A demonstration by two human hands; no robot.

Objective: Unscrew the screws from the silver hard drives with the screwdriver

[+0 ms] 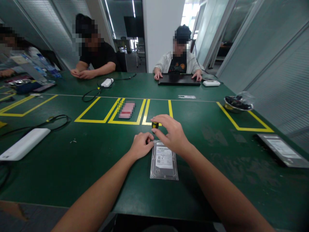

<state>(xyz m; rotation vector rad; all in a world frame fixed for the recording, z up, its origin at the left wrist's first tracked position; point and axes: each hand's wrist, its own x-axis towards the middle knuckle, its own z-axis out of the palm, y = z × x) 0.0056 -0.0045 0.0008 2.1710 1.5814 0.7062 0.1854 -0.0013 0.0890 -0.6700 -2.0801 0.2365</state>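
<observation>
A silver hard drive with a white label lies flat on the green table in front of me. My left hand is closed, its curled fingers and thumb at the drive's far left corner. What lies between those fingertips is partly hidden. Over the drive's far edge, my right hand grips the black-and-yellow handle of what looks like a short screwdriver between thumb and fingers. It stands about upright, and its lower end cannot be made out. My right hand covers the drive's far right corner.
Another drive-like metal unit lies at the right, below a metal bowl of dark items. A white power strip with a black cable is at the left. Yellow tape marks the table. Across it, a person holds a black laptop-like panel.
</observation>
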